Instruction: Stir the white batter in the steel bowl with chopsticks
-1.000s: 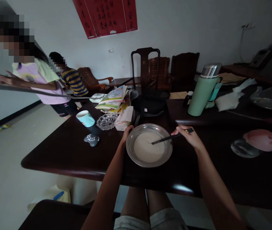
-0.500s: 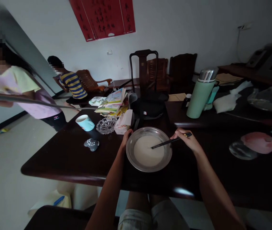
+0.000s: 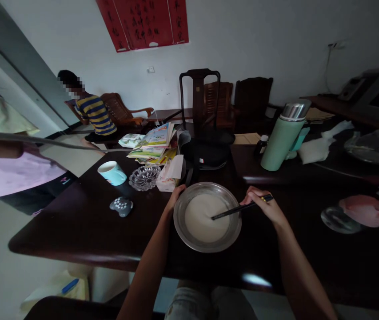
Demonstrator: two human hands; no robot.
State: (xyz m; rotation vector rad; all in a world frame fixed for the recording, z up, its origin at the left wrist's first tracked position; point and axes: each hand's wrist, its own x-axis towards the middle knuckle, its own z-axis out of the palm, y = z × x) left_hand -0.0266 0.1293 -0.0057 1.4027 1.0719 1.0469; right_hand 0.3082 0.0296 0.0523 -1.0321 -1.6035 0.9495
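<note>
A wide metal bowl (image 3: 180, 218) stands on the dark table in front of me, holding a smooth, off-white liquid (image 3: 202, 222). My left hand (image 3: 177, 195) grips the bowl's rim at its far left side; part of the fingers is hidden behind it. Dark chopsticks (image 3: 234, 210) with gold bands are held in my right hand (image 3: 259, 201), fingers closed round their upper part. Their tips dip into the liquid near the middle, where a faint swirl shows. Just behind the bowl lies a tissue pack (image 3: 169, 175).
Left of the bowl are a grey game controller (image 3: 121, 206), a light blue mug (image 3: 112, 173) and a glass dish (image 3: 145, 178). Behind are stacked books (image 3: 152, 142) and a black bag (image 3: 205, 149). A green thermos (image 3: 281, 142) stands right. One person (image 3: 12, 164) is at the left edge, another (image 3: 96, 113) sits farther back.
The chopstick tips have shifted slightly within the liquid, and a swirl shows more clearly. The person at left has come closer to the table. My view has shifted a little.
</note>
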